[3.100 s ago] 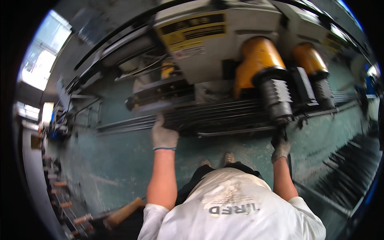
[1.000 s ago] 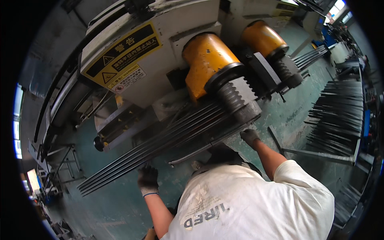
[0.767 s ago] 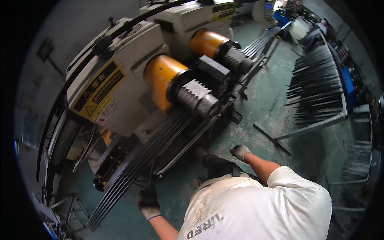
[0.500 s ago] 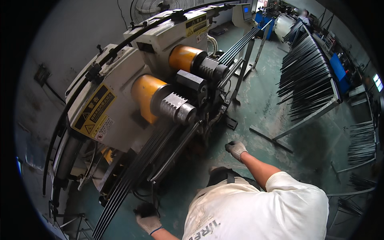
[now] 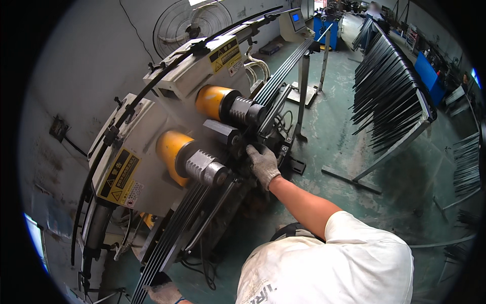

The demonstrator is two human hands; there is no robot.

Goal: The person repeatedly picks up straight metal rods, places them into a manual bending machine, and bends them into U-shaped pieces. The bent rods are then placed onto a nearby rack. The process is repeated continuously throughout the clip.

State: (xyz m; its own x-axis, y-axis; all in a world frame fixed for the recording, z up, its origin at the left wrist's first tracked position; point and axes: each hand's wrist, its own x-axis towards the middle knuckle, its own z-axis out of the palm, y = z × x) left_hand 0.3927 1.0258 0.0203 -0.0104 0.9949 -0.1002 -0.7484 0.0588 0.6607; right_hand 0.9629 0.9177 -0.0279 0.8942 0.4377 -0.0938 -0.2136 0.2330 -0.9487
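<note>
Long thin dark metal bars lie side by side, slanting through a machine. My left hand, in a light glove with dark fingers, closes around the bars near their lower end, its thumb across them. My right hand, gloved alike, reaches into the gap beside the hexagonal steel block. Its dark fingertips merge with the dark machine parts, so what they touch is hidden. On either side of the block stick out toothed steel cylinders with orange collars.
A rack hung with many dark strips stands to the right, its foot bar on the green floor. Behind the machine are a large fan and a control box. A blurred person is far off.
My right hand has risen from beside my body to the middle of the machine. My left hand has gone down and left, onto the bars. The view has shifted.
</note>
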